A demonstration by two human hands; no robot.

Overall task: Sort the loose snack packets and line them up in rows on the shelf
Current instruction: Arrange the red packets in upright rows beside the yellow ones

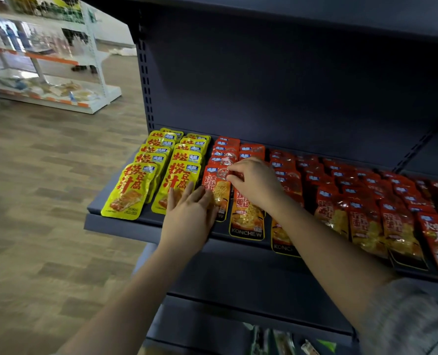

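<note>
We see a dark blue shelf (120,226) carrying snack packets laid flat in overlapping rows. At its left end lie two rows of yellow packets (159,172), each packet lapping over the one behind. Just beside them start the rows of red packets (341,196), which run on to the right edge of the view; the far ones are blurred.

Our left hand (189,213) lies flat, fingers spread, its grip apart and holding nothing; the fingertips rest across the boundary between the front yellow packet of the second row and the front red packet (219,190) of the first red row. Our right hand (256,180) reaches over the next red row, thumb and forefinger pinched together on the upper edge of that same red packet, which lies on the shelf near the front lip.

To the left we see a wood-patterned floor (46,201) and a white rack (59,73) well apart from the shelf.
</note>
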